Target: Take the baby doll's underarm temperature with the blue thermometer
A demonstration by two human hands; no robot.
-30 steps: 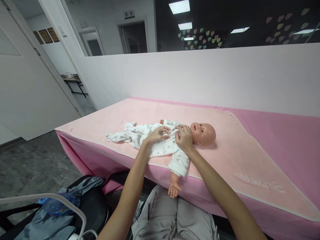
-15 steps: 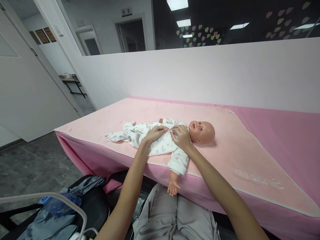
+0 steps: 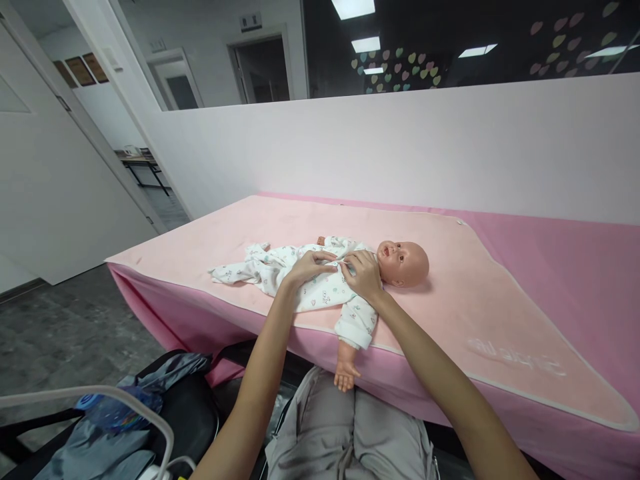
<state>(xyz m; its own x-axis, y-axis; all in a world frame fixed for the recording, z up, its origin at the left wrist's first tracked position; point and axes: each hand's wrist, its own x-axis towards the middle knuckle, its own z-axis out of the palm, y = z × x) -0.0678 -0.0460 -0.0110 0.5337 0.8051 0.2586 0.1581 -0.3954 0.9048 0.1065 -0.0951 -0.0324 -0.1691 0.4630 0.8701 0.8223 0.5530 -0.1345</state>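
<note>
A baby doll lies on its back, head to the right, dressed in a white printed romper. Over its chest my left hand rests with thumb and fingers slightly apart, next to a thin white tie. My right hand, closer to the doll's head, has its fingertips pinched on that tie. Part of the tie is hidden by the fingers. The doll's near arm hangs over the table's front edge, its palm showing.
A pale pink mat covers the table over a darker pink cloth. A white wall with a window stands behind. At lower left, a black chair holds grey clothing and a plastic bottle, with a pale curved tube in front.
My left thumb and fingers have parted slightly at the tie. The right hand stays in nearly the same place, and the doll has not visibly moved.
</note>
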